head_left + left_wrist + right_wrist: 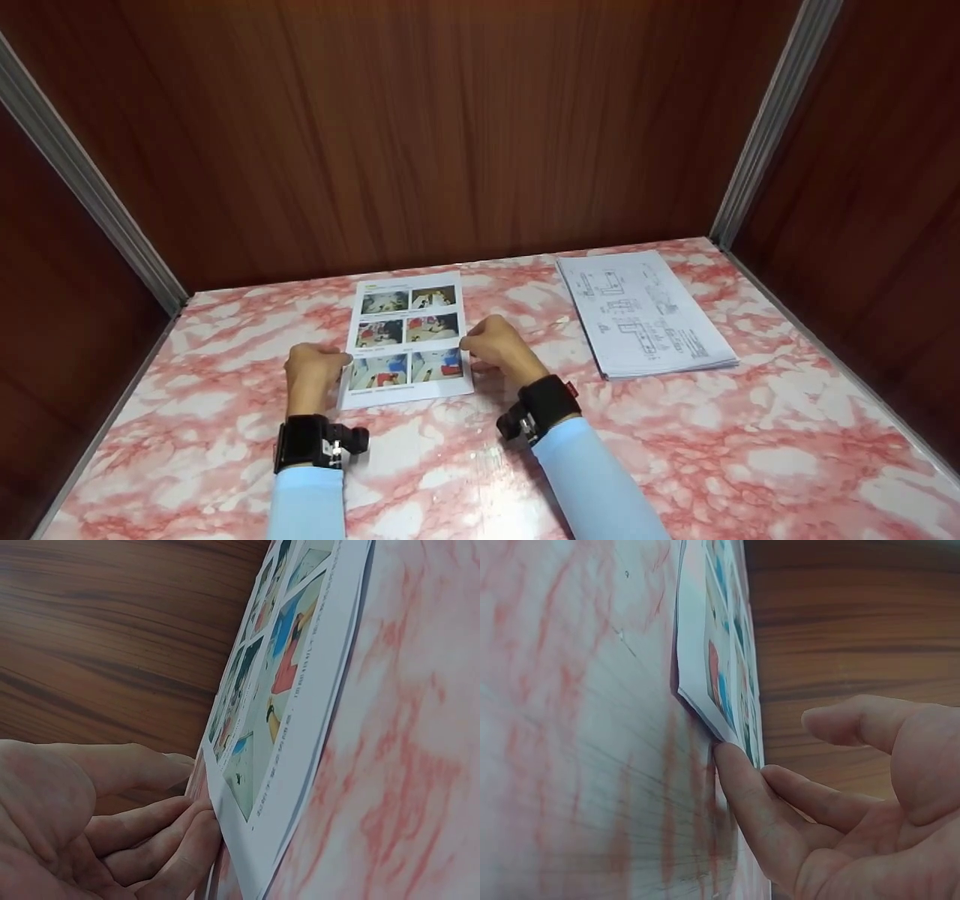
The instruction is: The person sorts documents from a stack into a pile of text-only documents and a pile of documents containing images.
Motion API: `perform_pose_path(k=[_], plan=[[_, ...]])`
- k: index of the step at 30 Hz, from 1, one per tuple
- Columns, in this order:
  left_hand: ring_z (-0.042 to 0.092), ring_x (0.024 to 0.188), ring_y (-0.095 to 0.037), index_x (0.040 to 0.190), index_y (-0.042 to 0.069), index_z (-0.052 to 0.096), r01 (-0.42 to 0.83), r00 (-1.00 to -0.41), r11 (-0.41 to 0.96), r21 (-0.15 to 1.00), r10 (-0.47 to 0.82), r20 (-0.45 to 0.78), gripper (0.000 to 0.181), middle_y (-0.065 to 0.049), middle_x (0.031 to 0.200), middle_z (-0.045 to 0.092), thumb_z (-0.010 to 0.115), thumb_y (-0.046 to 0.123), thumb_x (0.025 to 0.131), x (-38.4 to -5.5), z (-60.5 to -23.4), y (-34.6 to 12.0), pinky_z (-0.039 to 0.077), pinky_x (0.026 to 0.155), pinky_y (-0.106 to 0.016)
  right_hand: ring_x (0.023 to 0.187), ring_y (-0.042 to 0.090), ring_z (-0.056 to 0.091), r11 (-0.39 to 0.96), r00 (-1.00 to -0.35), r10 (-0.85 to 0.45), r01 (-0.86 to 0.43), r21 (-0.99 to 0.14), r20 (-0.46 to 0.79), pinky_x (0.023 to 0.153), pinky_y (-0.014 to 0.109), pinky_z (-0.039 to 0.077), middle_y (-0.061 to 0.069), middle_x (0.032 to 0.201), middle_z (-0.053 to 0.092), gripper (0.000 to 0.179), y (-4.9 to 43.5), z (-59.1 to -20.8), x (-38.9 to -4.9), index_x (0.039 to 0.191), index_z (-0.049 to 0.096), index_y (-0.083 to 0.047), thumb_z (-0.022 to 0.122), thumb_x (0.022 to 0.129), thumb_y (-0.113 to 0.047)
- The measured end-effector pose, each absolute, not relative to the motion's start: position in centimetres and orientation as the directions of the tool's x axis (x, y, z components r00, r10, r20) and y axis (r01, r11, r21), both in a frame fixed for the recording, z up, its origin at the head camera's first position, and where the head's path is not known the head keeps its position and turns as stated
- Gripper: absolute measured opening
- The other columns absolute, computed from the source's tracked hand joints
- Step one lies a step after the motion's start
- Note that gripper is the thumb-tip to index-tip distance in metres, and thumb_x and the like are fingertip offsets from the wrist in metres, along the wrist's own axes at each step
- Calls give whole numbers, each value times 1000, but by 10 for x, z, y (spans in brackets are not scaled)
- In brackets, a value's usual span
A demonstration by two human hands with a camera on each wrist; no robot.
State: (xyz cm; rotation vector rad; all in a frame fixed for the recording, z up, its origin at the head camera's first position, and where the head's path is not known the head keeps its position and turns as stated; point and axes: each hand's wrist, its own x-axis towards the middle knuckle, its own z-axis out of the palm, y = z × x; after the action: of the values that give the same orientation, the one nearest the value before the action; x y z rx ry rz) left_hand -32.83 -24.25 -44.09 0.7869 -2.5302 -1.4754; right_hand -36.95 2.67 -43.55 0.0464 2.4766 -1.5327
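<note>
A thin stack of printed sheets, its top page showing rows of colour photos, lies on the table between the two hands. My left hand is at the stack's left side; in the left wrist view its fingertips touch the paper's edge, with the thumb a little apart from them. Against the right side is my right hand. Its fingertips meet the paper's edge in the right wrist view, and the thumb stands away from the sheets. Neither hand has its fingers wrapped round the paper.
To the right lies a second stack of sheets with line drawings on its top page. The red-and-white marbled table is enclosed by dark wood-grain panels at the back and both sides, with metal posts at the corners.
</note>
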Motion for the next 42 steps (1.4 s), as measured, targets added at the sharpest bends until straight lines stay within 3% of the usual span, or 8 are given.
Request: perform_pose_path(k=[9, 14, 18, 23, 29, 32, 36, 42], plan=[[62, 83, -24, 110, 5, 62, -388, -853, 336, 858, -483, -197, 37, -18, 103, 65, 68, 18, 75, -326, -440, -242, 55, 63, -36, 71, 26, 68, 471, -968, -107, 150, -869, -225, 66, 38, 57, 11, 89, 59, 38, 27, -433, -368, 105, 62, 4, 65, 75, -19], [64, 77, -22, 111, 5, 62, -396, -852, 329, 857, -479, -210, 39, -17, 100, 66, 69, 18, 75, -327, -440, -245, 53, 63, -33, 75, 28, 66, 486, -961, -114, 166, -858, -251, 67, 39, 56, 11, 99, 57, 38, 35, -429, -366, 106, 60, 0, 65, 75, -24], [63, 73, -20, 110, 5, 63, -399, -851, 352, 847, -485, -199, 40, -14, 93, 68, 70, 20, 74, -326, -439, -249, 51, 62, -29, 80, 29, 61, 463, -953, -103, 208, -862, -285, 70, 39, 55, 10, 105, 56, 35, 44, -423, -364, 105, 56, -5, 63, 78, -27], [65, 72, -19, 109, 4, 65, -367, -870, 423, 829, -472, -144, 40, -12, 88, 70, 69, 22, 74, -324, -437, -253, 45, 59, -24, 83, 27, 61, 486, -952, -84, 219, -846, -294, 72, 39, 55, 10, 101, 58, 37, 53, -419, -366, 107, 56, -7, 63, 80, -31], [62, 86, -23, 118, 7, 60, -364, -873, 338, 868, -448, -192, 42, -15, 111, 62, 65, 27, 81, -317, -417, -254, 50, 68, -31, 89, 31, 61, 439, -938, -110, 250, -863, -328, 73, 42, 53, 15, 109, 58, 35, 65, -412, -367, 109, 53, -13, 61, 81, -33], [58, 98, -26, 117, 8, 60, -314, -878, 336, 888, -458, -137, 40, -15, 118, 58, 62, 28, 84, -312, -394, -249, 50, 78, -37, 94, 32, 61, 407, -958, -141, 173, -897, -249, 76, 40, 53, 16, 109, 61, 30, 75, -399, -368, 106, 57, -13, 60, 83, -31], [58, 100, -25, 107, 6, 67, -182, -880, 452, 873, -470, 60, 32, -13, 111, 65, 62, 27, 83, -305, -362, -229, 46, 85, -35, 91, 29, 63, 410, -983, -173, -11, -912, -66, 76, 35, 53, 19, 100, 65, 26, 99, -377, -368, 98, 64, -3, 57, 85, -25], [62, 85, -21, 96, 10, 71, 60, -867, 504, 862, -402, 295, 20, -8, 94, 69, 65, 22, 81, -304, -340, -150, 49, 75, -35, 88, 25, 60, 452, -991, -132, -95, -887, 39, 73, 33, 53, 16, 97, 62, 31, 167, -347, -361, 108, 60, -1, 51, 91, -26]])
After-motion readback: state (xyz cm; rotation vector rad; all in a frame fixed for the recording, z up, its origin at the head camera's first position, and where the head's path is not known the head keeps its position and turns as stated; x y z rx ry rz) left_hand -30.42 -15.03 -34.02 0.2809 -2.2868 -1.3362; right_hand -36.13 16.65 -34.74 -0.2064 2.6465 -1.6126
